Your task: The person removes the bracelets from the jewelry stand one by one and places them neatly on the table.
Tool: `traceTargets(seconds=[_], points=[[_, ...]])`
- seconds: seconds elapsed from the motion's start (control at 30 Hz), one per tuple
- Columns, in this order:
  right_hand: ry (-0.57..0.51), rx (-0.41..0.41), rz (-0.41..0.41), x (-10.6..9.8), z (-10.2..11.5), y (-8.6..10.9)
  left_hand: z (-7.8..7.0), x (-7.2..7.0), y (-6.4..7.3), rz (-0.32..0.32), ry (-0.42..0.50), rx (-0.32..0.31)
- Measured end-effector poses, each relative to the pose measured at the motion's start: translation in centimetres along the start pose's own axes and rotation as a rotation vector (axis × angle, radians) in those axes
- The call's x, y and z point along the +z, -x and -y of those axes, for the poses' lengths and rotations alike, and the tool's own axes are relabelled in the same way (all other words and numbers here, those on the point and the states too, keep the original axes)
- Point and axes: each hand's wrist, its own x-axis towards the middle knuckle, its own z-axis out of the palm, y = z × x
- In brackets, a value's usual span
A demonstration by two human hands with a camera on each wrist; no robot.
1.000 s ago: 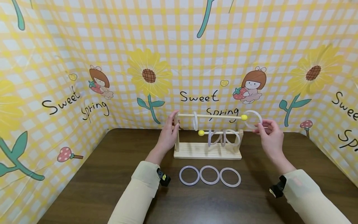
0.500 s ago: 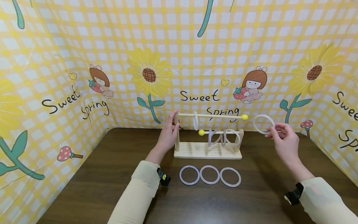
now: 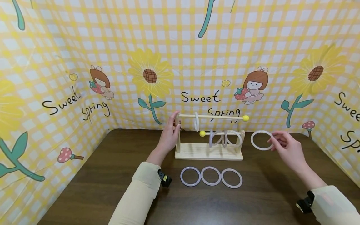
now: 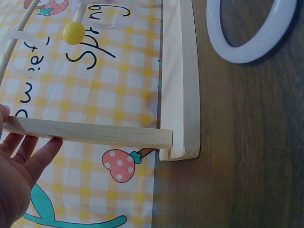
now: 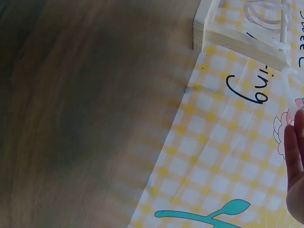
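Observation:
My left hand holds the top of the left post of a wooden rack. In the left wrist view, fingers and thumb lie on opposite sides of that post. My right hand pinches the right edge of a whitish ring, held to the right of the rack and below the yellow-tipped upper rod. A pale ring hangs on the upper rod near the left post. Several rings hang on the lower rod, whose yellow tip points left.
Three pale purple rings lie in a row on the brown table in front of the rack: a left ring, a middle ring and a right ring. Behind stands a yellow checked cloth with printed flowers.
My right hand has carried the whitish ring away from the upper rod's yellow tip, first rightward, then down beside the rack. The left hand stays on the post.

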Motion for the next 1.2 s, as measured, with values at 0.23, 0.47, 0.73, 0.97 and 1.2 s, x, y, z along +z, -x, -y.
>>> traceTargets(seconds=[0.23, 0.47, 0.73, 0.97, 1.2], points=[[0.044, -0.042, 0.190, 0.0, 0.2, 0.5, -0.1, -0.1, 0.1, -0.003, -0.007, -0.002], [0.069, -0.058, 0.406, 0.2, -0.1, 0.9, -0.1, -0.1, 0.2, -0.002, 0.005, -0.011], [0.034, -0.044, 0.557, 0.7, -0.7, 1.3, -0.1, -0.2, 0.2, -0.004, 0.000, -0.008], [-0.001, 0.010, 0.691, 1.3, -0.8, 1.6, -0.2, -0.1, 0.1, -0.005, 0.000, -0.004], [-0.052, 0.065, 0.788, 1.7, -0.8, 1.9, -0.3, -0.1, 0.1, -0.003, -0.001, -0.007]])
